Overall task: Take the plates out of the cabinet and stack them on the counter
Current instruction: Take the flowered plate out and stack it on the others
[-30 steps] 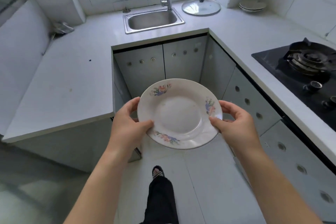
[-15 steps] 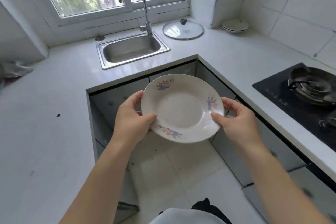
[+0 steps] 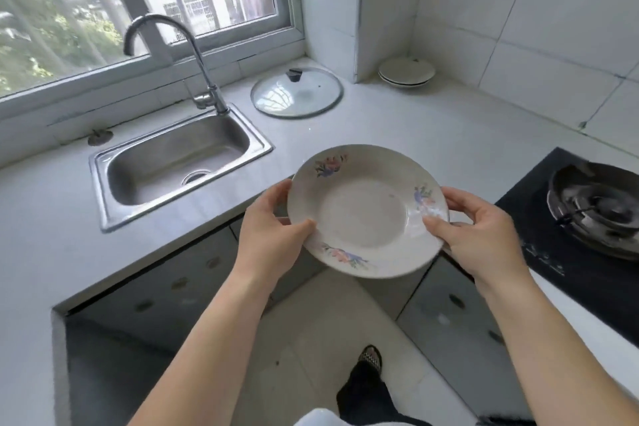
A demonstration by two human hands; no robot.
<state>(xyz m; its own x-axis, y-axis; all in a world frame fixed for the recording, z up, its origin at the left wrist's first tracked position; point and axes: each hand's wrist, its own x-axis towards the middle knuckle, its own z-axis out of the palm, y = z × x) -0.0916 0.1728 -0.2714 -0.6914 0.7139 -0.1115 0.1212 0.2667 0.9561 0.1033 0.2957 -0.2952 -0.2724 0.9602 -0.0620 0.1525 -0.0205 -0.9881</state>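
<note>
White tiled corner kitchen, L-shaped table (image 3: 432, 135); floral plate (image 3: 366, 209) held in the air above its edge, left hand (image 3: 268, 235) and right hand (image 3: 480, 235) clamped on opposite rims; glazed ceramic, rigid, slippery, chips easily; rim holds suit; stack (image 3: 406, 74) waits in corner.

I see a glossy glazed ceramic plate (image 3: 366, 209) with floral print; brushed steel sink (image 3: 173, 162) and shiny chrome faucet (image 3: 204, 79) at 10 o'clock; clear glass lid (image 3: 297, 93); smooth matt white desk (image 3: 432, 138); glossy wall tiles (image 3: 518, 10).
</note>
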